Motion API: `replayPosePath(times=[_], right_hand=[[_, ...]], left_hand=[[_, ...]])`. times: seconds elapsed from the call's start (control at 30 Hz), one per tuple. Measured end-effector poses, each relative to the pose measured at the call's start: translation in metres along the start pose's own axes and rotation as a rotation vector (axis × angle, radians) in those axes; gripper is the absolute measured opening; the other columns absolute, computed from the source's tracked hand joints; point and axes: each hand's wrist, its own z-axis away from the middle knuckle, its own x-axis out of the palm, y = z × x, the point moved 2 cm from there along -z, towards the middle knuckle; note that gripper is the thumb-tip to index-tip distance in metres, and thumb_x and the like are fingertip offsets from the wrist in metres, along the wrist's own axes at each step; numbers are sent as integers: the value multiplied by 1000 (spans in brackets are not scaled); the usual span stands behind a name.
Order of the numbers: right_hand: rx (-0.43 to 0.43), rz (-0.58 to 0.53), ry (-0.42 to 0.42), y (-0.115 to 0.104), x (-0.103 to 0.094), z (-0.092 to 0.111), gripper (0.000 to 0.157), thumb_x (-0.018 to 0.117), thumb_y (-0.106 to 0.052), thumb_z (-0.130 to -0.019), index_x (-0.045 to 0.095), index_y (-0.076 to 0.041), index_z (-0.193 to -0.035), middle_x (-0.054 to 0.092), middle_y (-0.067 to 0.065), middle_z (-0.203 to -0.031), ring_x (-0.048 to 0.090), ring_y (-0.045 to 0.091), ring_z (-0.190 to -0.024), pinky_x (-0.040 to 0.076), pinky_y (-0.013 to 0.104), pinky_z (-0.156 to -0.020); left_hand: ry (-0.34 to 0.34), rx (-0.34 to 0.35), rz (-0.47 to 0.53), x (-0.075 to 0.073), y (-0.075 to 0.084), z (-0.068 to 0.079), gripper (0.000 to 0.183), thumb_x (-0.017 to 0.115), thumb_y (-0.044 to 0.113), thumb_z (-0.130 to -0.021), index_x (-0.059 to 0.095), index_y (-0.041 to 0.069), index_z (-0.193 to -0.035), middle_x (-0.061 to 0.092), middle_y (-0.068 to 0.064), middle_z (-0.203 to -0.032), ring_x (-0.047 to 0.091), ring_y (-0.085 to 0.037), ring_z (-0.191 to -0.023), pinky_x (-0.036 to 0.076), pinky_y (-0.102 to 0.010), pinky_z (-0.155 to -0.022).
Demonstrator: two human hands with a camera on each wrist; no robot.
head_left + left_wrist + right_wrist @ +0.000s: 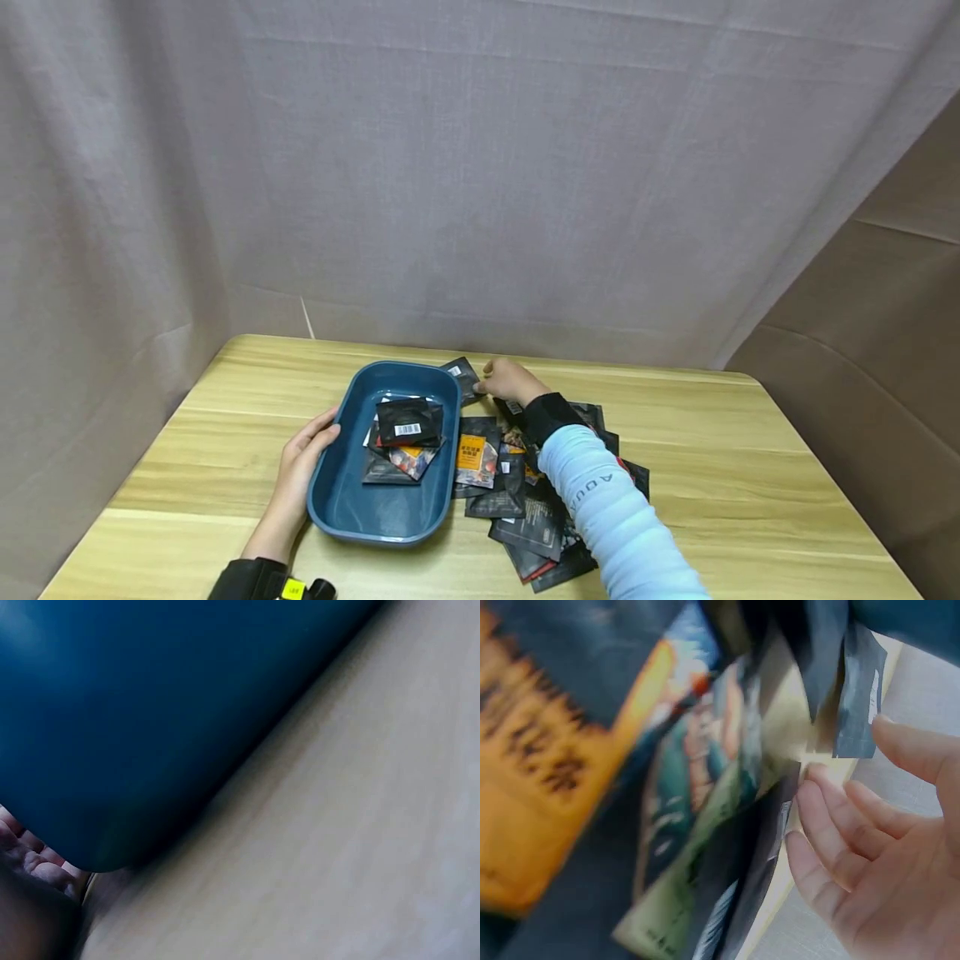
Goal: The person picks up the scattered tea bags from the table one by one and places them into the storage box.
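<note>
My left hand point(303, 454) rests against the left side of a blue plastic basin point(322, 492), its fingertips at the rim. In the left wrist view, the basin's outer wall point(135, 735) fills much of the frame and hides most of that hand. Inside the basin lie several black sachets point(405, 423), some with orange and picture labels. Beyond the basin's far right corner, my right hand point(513, 382) reaches to a black sachet point(462, 379). The right wrist view shows the thumb at this sachet's edge point(859, 712), with the other fingers loosely bent and apart from the thumb.
A loose pile of black sachets point(532, 521) spreads right of the basin, partly under my right forearm. One with an orange label point(471, 452) lies beside the basin wall. The wooden table point(750, 500) ends at a grey curtain point(480, 208).
</note>
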Motion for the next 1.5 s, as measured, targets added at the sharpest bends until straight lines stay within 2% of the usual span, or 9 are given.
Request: replayPosePath(times=[0.07,0.17,0.43,0.63,0.77,0.87,1.03,1.3,1.5], right_hand=[[-19,-49,-21,1,0,-6,20,67,-14,-94,64,5,-92,62,9,-83,58,20,-74,47,29,-66],[-32,-98,-64,1,3,-13,40,70,-11,-92,44,-8,-61,32,-3,-58,33,11,-50,27,24,-50],[-9,-63,-4,-7,10,-17,56,70,-10,-91,34,-14,-49,24,-4,-50,24,10,-42,22,24,-45],[-35,-89,152,-15,2,-14,40,67,-13,-94,49,-7,-58,36,-3,-57,35,12,-51,30,25,-52],[-141,-155,299,-26,-6,-5,13,64,-14,-97,69,-3,-92,63,4,-84,54,18,-73,45,31,-70],[-231,-213,391,-37,-14,4,15,63,-14,-98,69,-4,-108,67,10,-100,59,24,-86,49,39,-79],[-334,-272,492,-57,-28,25,14,64,-16,-97,69,-8,-108,67,8,-97,59,22,-84,48,38,-76],[-423,-252,412,-85,-29,61,12,65,-17,-97,70,-12,-106,68,1,-98,61,17,-87,50,35,-76],[-491,-71,320,-88,-12,77,18,65,-18,-98,74,-18,-112,68,-3,-105,56,10,-78,40,26,-60]], left_hand=[[-2,0,-5,0,0,0,48,55,27,-102,48,6,-146,45,-6,-149,47,-2,-122,43,-14,-94],[-4,0,-13,0,0,0,50,54,28,-102,47,4,-146,44,-8,-150,47,-2,-122,43,-13,-93],[-1,-4,-18,-4,-2,3,51,54,29,-103,46,4,-147,44,-7,-150,48,2,-118,43,-14,-92],[-5,-1,-8,-2,0,2,52,54,29,-103,45,3,-147,42,-10,-150,49,1,-117,44,-14,-91],[-5,3,3,1,0,2,51,54,27,-103,46,2,-147,42,-10,-150,49,-1,-118,45,-15,-91],[-14,10,10,2,1,3,50,54,26,-103,45,2,-147,42,-10,-150,47,-4,-121,45,-15,-91],[-22,15,13,5,1,3,50,53,26,-103,46,2,-147,43,-9,-150,45,-9,-126,45,-14,-92],[-22,18,11,7,1,3,50,53,25,-103,46,1,-146,43,-11,-150,44,-9,-127,42,-13,-93],[-20,21,8,8,1,2,49,54,26,-103,47,2,-145,45,-10,-149,49,-2,-119,44,-15,-93]])
